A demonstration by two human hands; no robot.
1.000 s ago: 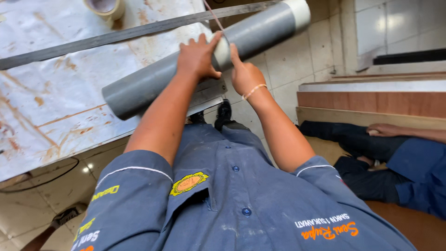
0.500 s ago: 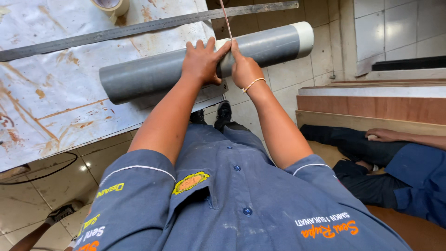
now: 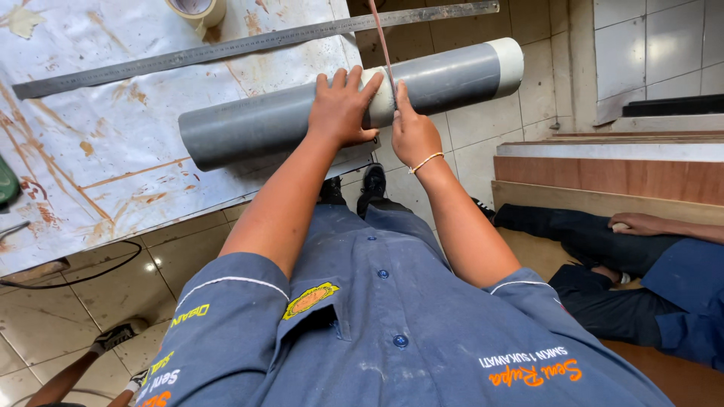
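A long grey pipe (image 3: 256, 128) with a white end lies across the edge of a stained white table (image 3: 90, 173), sticking out over the tiled floor. A pale band wraps the pipe near its middle. My left hand (image 3: 343, 105) lies flat on the pipe over that band, fingers spread. My right hand (image 3: 413, 134) sits just to its right, with the fingers pinching a thin reddish strip (image 3: 381, 41) against the pipe. The strip runs up and out of the top of the view.
A long steel ruler (image 3: 249, 45) and a roll of masking tape (image 3: 197, 9) lie on the table behind the pipe. Another person in blue clothes (image 3: 664, 286) rests by a wooden step (image 3: 603, 177) at right. A black cable (image 3: 75, 277) and someone's shoe (image 3: 113, 335) are on the floor at left.
The pipe has swung from a steeper tilt to nearly level. Both hands stayed on it, and the thin strip now stands more upright.
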